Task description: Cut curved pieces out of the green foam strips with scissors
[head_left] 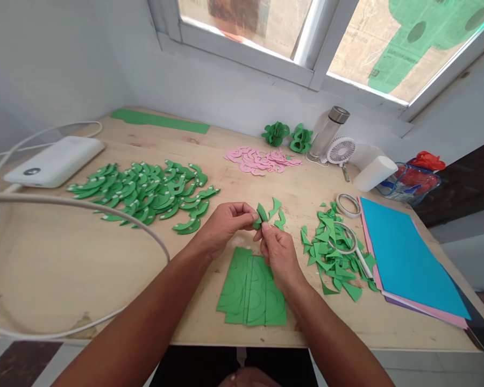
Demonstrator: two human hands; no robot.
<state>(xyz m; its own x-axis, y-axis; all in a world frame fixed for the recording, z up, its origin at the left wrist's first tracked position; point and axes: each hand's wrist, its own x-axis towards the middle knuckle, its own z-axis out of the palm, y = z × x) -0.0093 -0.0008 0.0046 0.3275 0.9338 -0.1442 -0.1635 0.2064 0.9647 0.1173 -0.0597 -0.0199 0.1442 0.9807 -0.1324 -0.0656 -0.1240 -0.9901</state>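
Between my two hands, above the middle of the table, is a small green paper piece (260, 214). My left hand (232, 223) pinches it from the left with thumb and fingers. From the right, my right hand (277, 250) is closed on its lower edge. Loose green paper scraps (276, 207) lie just beyond my right fingers. Close below my hands rest green paper sheets (248, 293) with curved outlines drawn on them. A heap of curved green cutouts (145, 191), many with small white patches, spreads to the left.
Green offcuts (334, 263), a tape roll (348, 205) and stacked coloured paper (411, 258) lie right. Pink cutouts (262, 160), green paper ornaments (276, 134), a bottle (326, 134) and a small fan (341, 150) sit at the back. A white power bank (56, 161) with cables is left.
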